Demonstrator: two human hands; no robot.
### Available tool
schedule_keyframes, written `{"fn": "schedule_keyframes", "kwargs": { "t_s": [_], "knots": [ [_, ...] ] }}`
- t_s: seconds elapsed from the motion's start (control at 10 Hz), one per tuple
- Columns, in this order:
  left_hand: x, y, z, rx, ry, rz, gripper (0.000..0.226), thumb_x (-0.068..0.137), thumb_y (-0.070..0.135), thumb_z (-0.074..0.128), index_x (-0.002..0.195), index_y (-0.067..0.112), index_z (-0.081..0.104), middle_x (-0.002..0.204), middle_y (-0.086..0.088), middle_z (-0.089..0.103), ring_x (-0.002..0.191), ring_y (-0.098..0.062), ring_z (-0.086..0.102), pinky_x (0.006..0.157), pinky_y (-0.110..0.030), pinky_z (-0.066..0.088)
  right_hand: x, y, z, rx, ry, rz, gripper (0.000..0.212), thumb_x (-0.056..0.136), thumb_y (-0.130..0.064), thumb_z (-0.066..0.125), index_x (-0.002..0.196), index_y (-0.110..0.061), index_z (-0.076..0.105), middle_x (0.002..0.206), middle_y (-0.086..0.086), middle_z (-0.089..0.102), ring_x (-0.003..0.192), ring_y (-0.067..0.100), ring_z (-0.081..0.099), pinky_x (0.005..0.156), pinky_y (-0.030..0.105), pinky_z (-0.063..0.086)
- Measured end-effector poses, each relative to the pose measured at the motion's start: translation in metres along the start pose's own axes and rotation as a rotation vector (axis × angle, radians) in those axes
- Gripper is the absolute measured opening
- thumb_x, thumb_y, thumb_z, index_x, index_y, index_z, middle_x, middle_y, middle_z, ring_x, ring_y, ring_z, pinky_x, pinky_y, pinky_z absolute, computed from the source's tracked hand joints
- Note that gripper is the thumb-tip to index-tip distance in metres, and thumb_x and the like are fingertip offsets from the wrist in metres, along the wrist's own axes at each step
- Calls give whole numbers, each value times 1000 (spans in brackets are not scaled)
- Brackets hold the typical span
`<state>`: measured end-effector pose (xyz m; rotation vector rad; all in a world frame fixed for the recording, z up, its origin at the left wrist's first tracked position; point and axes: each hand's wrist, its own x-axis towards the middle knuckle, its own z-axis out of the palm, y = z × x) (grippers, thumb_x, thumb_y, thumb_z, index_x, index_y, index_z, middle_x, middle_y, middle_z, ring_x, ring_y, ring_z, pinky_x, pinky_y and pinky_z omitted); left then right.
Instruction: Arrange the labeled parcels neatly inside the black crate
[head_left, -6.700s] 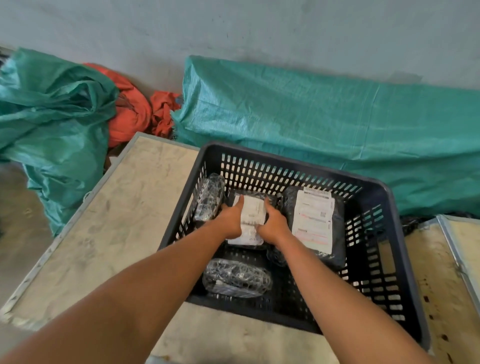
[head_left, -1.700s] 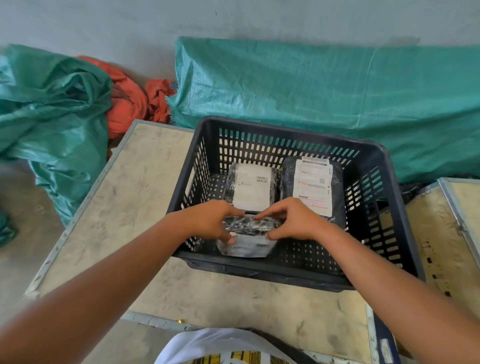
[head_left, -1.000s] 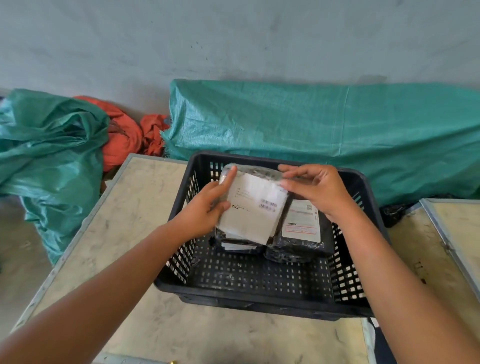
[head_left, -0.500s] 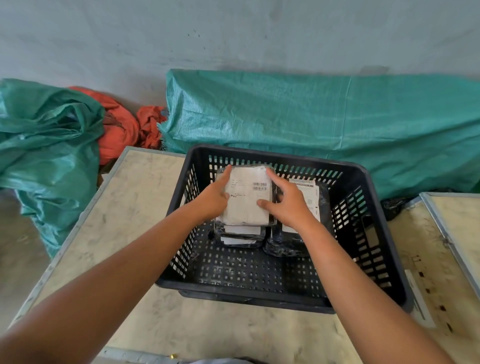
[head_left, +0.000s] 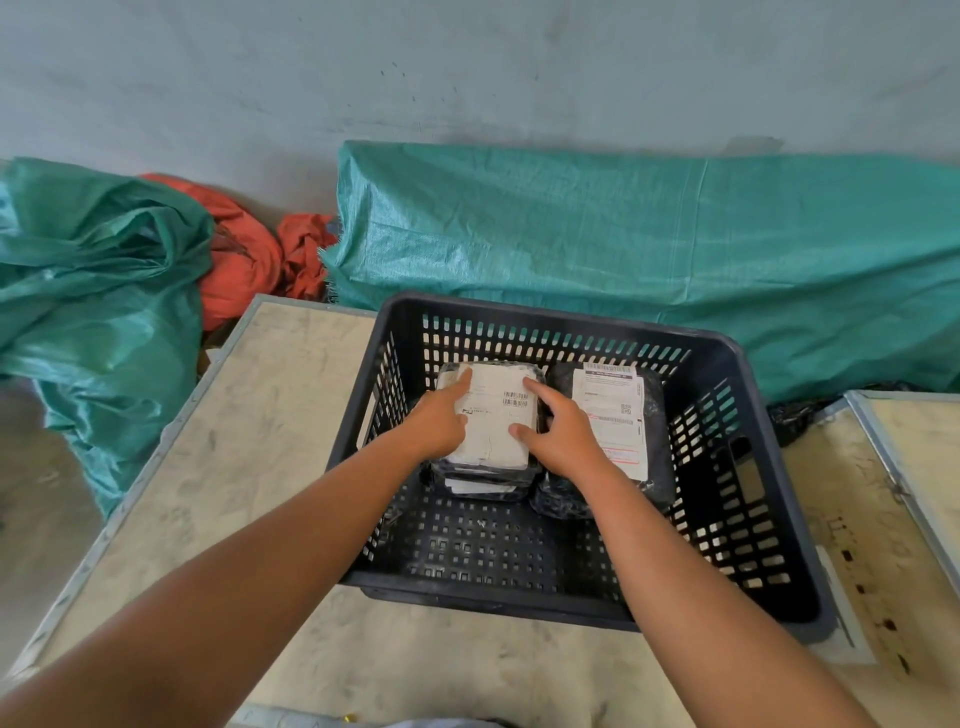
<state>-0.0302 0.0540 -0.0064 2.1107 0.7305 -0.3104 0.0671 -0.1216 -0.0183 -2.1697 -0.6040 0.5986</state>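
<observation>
A black slotted crate stands on a pale table. At its far left, a stack of black-wrapped parcels is topped by a parcel with a white label. My left hand lies on the left side of that top parcel, fingers spread. My right hand presses its right edge with fingers apart. Right of the stack, a larger black parcel with a long white label lies flat against the far wall. The near half of the crate floor is bare.
A green tarp-covered mound runs behind the crate along the wall. Crumpled green tarp and orange cloth lie at the left. A second pale table adjoins on the right.
Both hands lowered the white-labelled parcel onto the stack at the crate's far left. My fingers now rest flat on top rather than gripping its sides.
</observation>
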Motion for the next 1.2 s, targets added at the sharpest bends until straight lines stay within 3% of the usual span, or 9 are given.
{"fn": "schedule_keyframes", "kwargs": {
  "t_s": [0.1, 0.2, 0.3, 0.4, 0.7, 1.0, 1.1, 1.2],
  "knots": [
    [4, -5, 5, 6, 9, 3, 74, 103, 11, 51, 159, 45, 16, 144, -12, 44, 85, -18, 60, 51, -20, 46, 0, 2, 0, -30, -7, -2, 70, 90, -22, 78, 152, -24, 47, 155, 4, 48, 140, 24, 46, 107, 31, 39],
    [7, -9, 5, 87, 2, 59, 75, 99, 17, 61, 159, 41, 23, 163, -14, 18, 123, -31, 56, 84, -26, 55, 2, 2, 1, -79, -25, -10, 68, 94, -23, 73, 155, -22, 43, 161, 8, 41, 147, 27, 38, 115, 35, 35],
    [6, -12, 3, 180, -50, 83, 86, 91, 28, 73, 160, 36, 21, 168, -10, -18, 144, -38, 37, 111, -36, 43, 3, 0, 3, -124, -61, 25, 67, 98, -25, 67, 158, -23, 37, 169, 14, 20, 155, 31, 22, 124, 44, 23],
    [4, -18, 2, 265, -146, 104, 115, 78, 38, 84, 162, 36, 5, 161, -10, -38, 146, -42, 30, 113, -42, 42, 2, -1, 3, -131, -79, 39, 67, 99, -26, 66, 159, -25, 36, 170, 13, 15, 154, 33, 22, 124, 45, 23],
    [1, -20, 7, 280, -108, 139, 119, 77, 37, 85, 162, 35, 1, 159, -15, -39, 153, -41, 13, 124, -45, 21, -2, 1, 4, -94, -13, 19, 65, 96, -24, 71, 155, -26, 43, 167, 10, 29, 150, 31, 33, 121, 43, 30],
    [0, -18, 6, 319, -102, 156, 117, 81, 40, 82, 162, 32, -1, 159, -17, -39, 153, -42, 10, 124, -45, 21, -4, -7, 5, -122, -31, 25, 68, 94, -27, 73, 155, -24, 42, 166, 10, 31, 148, 31, 36, 114, 35, 31],
    [-2, -14, -2, 283, -102, 125, 116, 79, 40, 83, 163, 30, 4, 162, -17, -32, 153, -42, 6, 123, -50, 23, -7, -9, 0, -64, -19, 16, 63, 93, -23, 75, 150, -21, 49, 159, 9, 42, 144, 29, 42, 115, 34, 33],
    [-19, 2, -9, 233, 20, 164, 99, 85, 45, 77, 162, 26, 18, 168, -17, -15, 154, -39, 8, 124, -47, 17, -17, -30, -19, 55, 38, -36, 53, 94, -20, 74, 144, -22, 57, 153, 4, 51, 133, 22, 55, 110, 40, 46]
  ]
}}
